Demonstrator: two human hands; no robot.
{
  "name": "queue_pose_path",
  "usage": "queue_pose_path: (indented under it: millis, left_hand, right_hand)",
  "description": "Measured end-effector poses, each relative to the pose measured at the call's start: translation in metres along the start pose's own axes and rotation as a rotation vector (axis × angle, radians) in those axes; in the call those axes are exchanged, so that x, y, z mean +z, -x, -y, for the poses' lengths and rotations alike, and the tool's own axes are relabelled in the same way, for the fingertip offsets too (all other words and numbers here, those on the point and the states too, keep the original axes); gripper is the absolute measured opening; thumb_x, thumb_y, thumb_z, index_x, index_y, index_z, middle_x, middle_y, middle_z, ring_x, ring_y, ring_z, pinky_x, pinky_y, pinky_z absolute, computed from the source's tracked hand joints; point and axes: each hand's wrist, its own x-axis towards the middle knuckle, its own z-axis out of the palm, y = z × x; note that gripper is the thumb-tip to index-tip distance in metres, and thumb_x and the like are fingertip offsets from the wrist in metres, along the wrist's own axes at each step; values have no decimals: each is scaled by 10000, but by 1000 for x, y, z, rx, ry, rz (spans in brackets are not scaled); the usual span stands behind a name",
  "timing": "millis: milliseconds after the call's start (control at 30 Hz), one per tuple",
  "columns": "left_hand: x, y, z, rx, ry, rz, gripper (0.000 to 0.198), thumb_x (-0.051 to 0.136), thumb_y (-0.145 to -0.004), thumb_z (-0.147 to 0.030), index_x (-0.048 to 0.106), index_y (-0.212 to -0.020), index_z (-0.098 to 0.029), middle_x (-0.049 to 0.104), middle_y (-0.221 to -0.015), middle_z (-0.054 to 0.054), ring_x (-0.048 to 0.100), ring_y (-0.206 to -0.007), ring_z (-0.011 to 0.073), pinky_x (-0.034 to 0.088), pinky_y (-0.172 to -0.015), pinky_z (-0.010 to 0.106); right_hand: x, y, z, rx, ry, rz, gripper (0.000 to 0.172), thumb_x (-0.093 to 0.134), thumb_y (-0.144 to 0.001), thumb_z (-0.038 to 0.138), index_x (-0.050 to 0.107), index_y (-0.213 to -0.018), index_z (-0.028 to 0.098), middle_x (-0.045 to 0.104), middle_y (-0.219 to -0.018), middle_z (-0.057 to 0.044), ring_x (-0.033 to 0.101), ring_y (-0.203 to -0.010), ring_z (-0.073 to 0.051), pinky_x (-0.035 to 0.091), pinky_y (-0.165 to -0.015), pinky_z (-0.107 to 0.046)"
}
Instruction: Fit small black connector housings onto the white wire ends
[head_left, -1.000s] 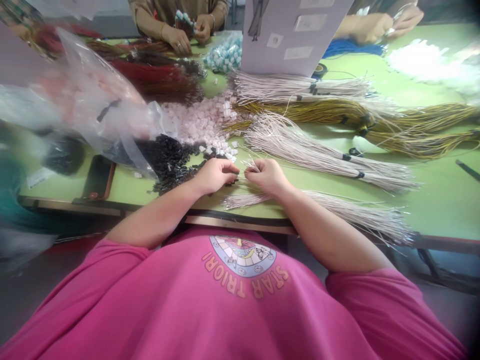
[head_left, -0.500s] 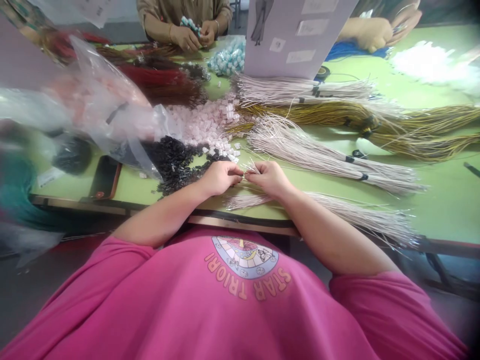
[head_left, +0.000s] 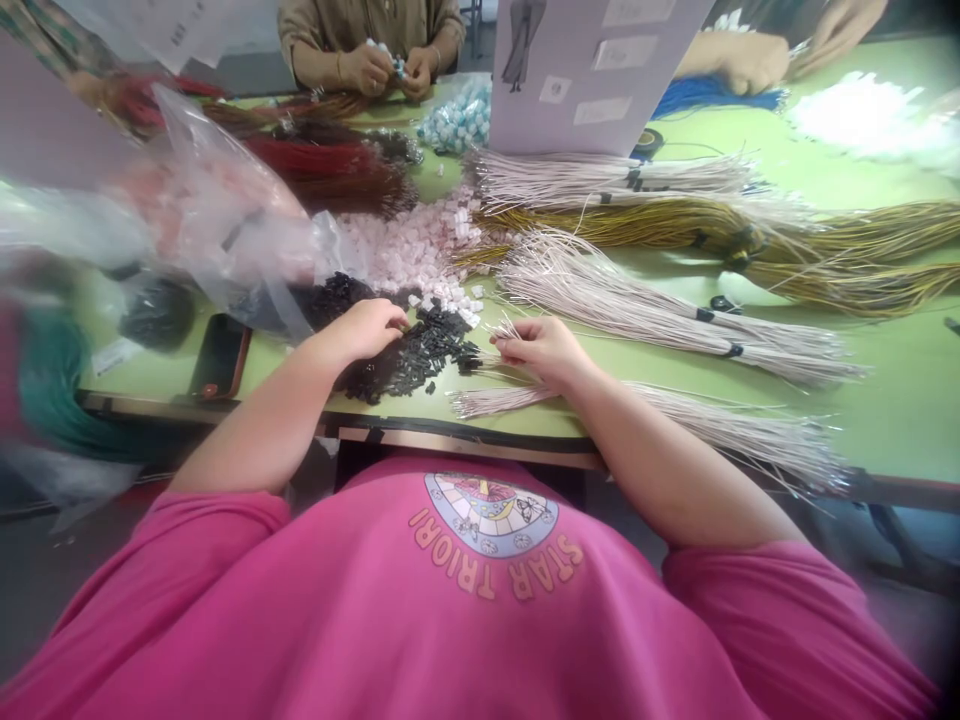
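Note:
My right hand (head_left: 541, 350) is closed round a few thin white wires (head_left: 504, 330), their tips pointing left and up from the thumb. Black connector pieces (head_left: 466, 358) lie at wire ends just left of that hand. Further left, my left hand (head_left: 367, 327) is over a heap of small black connectors (head_left: 429, 350). Its fingers curl inward near the heap's upper part, and whatever is between them is hidden. A bundle of white wires (head_left: 690, 420) runs along the table's front edge, passing under my right forearm.
Pale pink connectors (head_left: 420, 245) are heaped behind the black ones. Bundled white wires (head_left: 637, 300) and yellow-brown wires (head_left: 675, 225) lie behind my right hand. A phone (head_left: 220, 357) and plastic bags (head_left: 225, 210) are at left. Beyond a purple panel (head_left: 585, 80), other people's hands work.
My left hand has moved left from beside my right hand to the black connector heap. My right hand stays almost in place with the white wires.

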Motion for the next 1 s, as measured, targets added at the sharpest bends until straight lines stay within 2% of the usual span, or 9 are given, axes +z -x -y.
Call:
queue_pose_path:
  millis: [133, 267, 400, 467, 533, 633, 833, 1000]
  left_hand:
    - [7, -6, 1, -3, 58, 7, 117, 610, -708, -138, 675, -801, -167, 585, -834, 27, 468, -721, 132, 351, -758, 252]
    - [0, -9, -1, -66, 157, -5, 198, 648, -653, -114, 668, -841, -176, 578, -760, 9, 481, -682, 125, 364, -722, 229]
    - [-6, -1, -25, 24, 280, -85, 179, 609, -710, -194, 663, -880, -178, 613, -871, 25, 534, -778, 140, 394, -773, 253]
    - [-1, 4, -43, 69, 462, -1, 149, 605, -720, -225, 641, -851, -165, 624, -834, 26, 554, -729, 127, 426, -723, 258]
    - [10, 6, -61, 73, 655, 111, 123, 603, -719, -215, 606, -823, -149, 599, -702, 7, 529, -593, 96, 430, -597, 235]
    - [30, 4, -78, 37, 852, 132, 129, 584, -742, -198, 590, -859, -143, 555, -607, -19, 463, -485, 58, 379, -483, 195]
    - [48, -2, -82, -31, 1122, 129, 161, 648, -728, -232, 616, -832, -113, 623, -684, 15, 573, -568, 75, 489, -609, 239]
    - [53, -5, -78, -62, 1200, 103, 138, 629, -756, -233, 617, -826, -114, 636, -712, 24, 584, -562, 70, 506, -613, 242]
  right_hand:
    - [1, 2, 1, 5, 42, 12, 273, 597, -658, 411, 591, -655, 138, 462, -512, 40, 341, -457, -57, 260, -469, -223]
    - [3, 4, 7, 31, -16, -8, 209, 597, -639, 348, 586, -666, 141, 437, -520, 48, 357, -486, -64, 281, -493, -224]
    - [6, 6, 11, 35, -25, -20, 192, 584, -624, 328, 584, -636, 137, 399, -486, 55, 330, -469, -62, 258, -480, -227]
    - [6, 7, 12, 41, -22, -23, 189, 576, -620, 324, 585, -633, 136, 396, -480, 55, 328, -464, -63, 254, -474, -227]
    - [5, 8, 13, 50, -23, -23, 176, 576, -612, 308, 589, -643, 136, 413, -486, 52, 339, -467, -65, 258, -471, -227]
    - [4, 8, 13, 62, -34, -22, 152, 580, -598, 281, 584, -642, 136, 423, -479, 52, 329, -456, -61, 242, -459, -226]
    - [4, 7, 12, 52, -96, 17, 188, 578, -618, 318, 592, -644, 133, 417, -475, 52, 316, -443, -56, 235, -457, -231]
    - [5, 8, 13, 45, -64, -10, 210, 579, -625, 345, 590, -629, 135, 370, -465, 63, 280, -441, -49, 202, -453, -233]
